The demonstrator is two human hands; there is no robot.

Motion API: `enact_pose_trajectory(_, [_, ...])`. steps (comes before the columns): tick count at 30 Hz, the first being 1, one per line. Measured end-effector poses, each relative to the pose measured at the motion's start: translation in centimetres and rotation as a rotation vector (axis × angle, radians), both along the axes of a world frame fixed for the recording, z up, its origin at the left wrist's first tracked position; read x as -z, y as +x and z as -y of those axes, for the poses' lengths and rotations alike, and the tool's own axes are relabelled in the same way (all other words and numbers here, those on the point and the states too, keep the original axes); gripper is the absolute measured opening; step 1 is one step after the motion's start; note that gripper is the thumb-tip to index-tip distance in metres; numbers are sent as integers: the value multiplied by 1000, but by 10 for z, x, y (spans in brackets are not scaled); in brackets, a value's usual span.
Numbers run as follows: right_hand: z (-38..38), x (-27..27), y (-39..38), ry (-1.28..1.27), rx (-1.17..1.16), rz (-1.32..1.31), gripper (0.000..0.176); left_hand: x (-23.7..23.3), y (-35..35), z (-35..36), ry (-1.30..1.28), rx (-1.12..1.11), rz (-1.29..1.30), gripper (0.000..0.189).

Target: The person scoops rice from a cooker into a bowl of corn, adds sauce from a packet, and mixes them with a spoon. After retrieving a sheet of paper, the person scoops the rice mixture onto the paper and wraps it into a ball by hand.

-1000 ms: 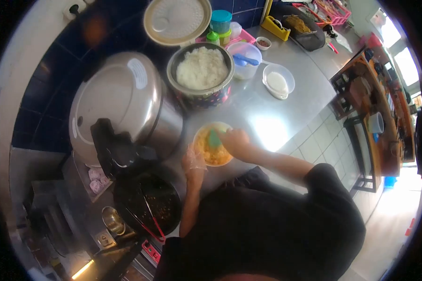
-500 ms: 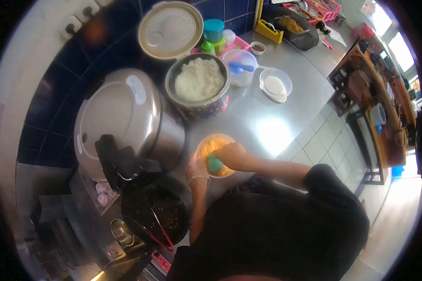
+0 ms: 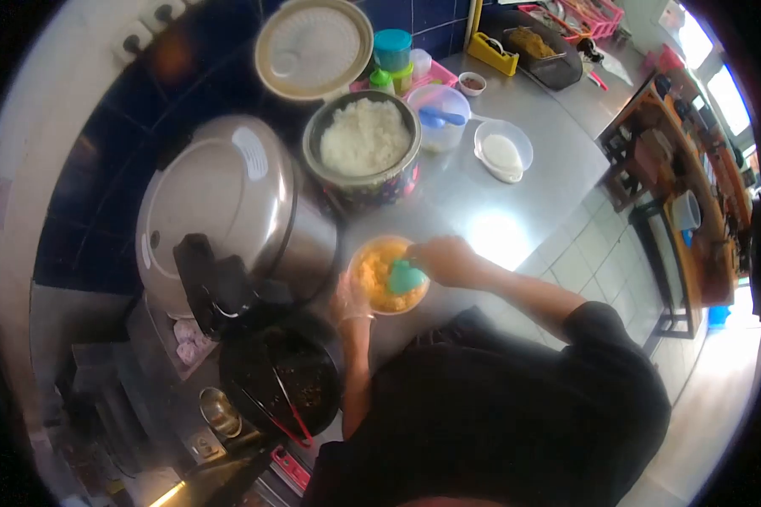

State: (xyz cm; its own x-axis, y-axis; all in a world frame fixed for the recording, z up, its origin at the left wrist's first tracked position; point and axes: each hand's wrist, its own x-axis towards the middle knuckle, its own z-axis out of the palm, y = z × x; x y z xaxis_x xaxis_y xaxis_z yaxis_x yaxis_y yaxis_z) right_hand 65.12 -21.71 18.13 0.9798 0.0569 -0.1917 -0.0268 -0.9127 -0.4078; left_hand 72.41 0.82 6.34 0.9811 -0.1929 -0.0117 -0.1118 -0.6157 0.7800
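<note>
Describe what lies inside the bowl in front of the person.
Yellow food fills the bowl, with a teal scoop resting in it, held by the right hand. The left hand holds the bowl's edge. The food beneath the scoop and the bowl's bottom are covered.

Right hand [image 3: 445, 258] has its fingers wrapped round a green scoop [image 3: 406, 277] that's sitting in the bowl [image 3: 380, 240] of yellow food on the worktop [image 3: 524, 203]. Gloved left hand [image 3: 351, 297] is up against the bowl's near-left rim. An open rice pot [image 3: 364, 139] sits right behind the bowl.
</note>
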Motion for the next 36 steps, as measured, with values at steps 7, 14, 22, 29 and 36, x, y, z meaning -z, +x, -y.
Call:
enact_pose_trajectory(7, [-40, 12, 9, -183, -46, -58, 26, -18, -1, 4, 39, 96, 74, 32])
enact_pose_trajectory(14, [-73, 80, -1, -359, 15, 349, 43, -74, -21, 0, 1, 8, -156, 31])
enact_pose_trajectory(22, [-52, 72, 19, -202, -91, 210, 25, -40, -20, -5, 13, 83, -61, 32])
enact_pose_trajectory(29, [-10, -31, 8, -127, -111, -30, 28, -32, -15, -7, 189, -4, -64, 29])
enact_pose_trajectory(36, [-48, 48, 15, -276, -154, -23, 18, -43, -7, 1, 278, 80, -97, 29])
